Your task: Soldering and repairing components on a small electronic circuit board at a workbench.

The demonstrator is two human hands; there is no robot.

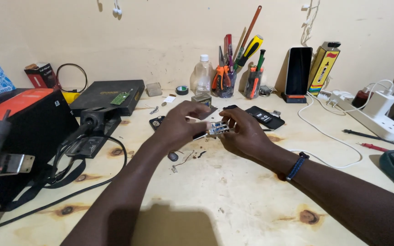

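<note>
- A pale wooden workbench (233,191) fills the view in front of you.
- Your left hand (178,125) hovers mid-bench, fingers curled and touching a small circuit board (217,129).
- Your right hand (245,134) pinches that board from the right, above the bench.
- A black phone part (265,117) lies just behind.

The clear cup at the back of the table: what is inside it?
The clear cup holds orange-handled pliers, a yellow-and-black screwdriver and other thin tools. Their tips are crowded together at its bottom and cannot be told apart.
</note>
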